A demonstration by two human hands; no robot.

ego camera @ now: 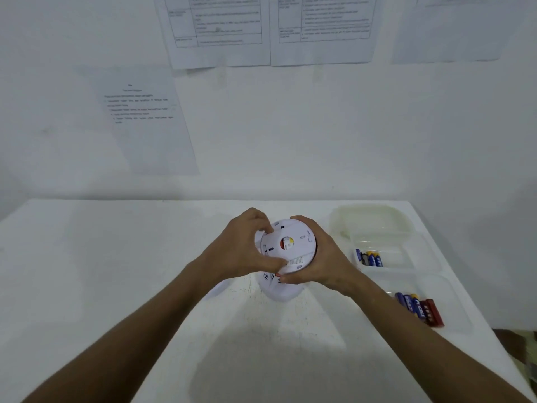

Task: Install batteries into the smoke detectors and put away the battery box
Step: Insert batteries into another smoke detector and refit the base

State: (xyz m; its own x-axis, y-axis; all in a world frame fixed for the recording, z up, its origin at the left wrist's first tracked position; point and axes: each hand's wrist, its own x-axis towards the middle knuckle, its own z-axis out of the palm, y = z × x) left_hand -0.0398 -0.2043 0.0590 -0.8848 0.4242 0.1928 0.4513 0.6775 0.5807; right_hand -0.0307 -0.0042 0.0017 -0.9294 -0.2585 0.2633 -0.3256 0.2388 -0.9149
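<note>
No legible text on anything

Bright, even overhead light, soft arm shadows on the white table (116,257); wide-angle bending at the edges; wall papers (151,120) too blurred to read; mild glare on the clear box (386,251); hands slightly soft

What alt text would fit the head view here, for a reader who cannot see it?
Both hands, left and right, grip a round white smoke detector above a white table, its back plate facing the camera. Another white detector lies beneath it. To the right, a clear battery box holds blue and red batteries; printed sheets hang on the wall.
</note>
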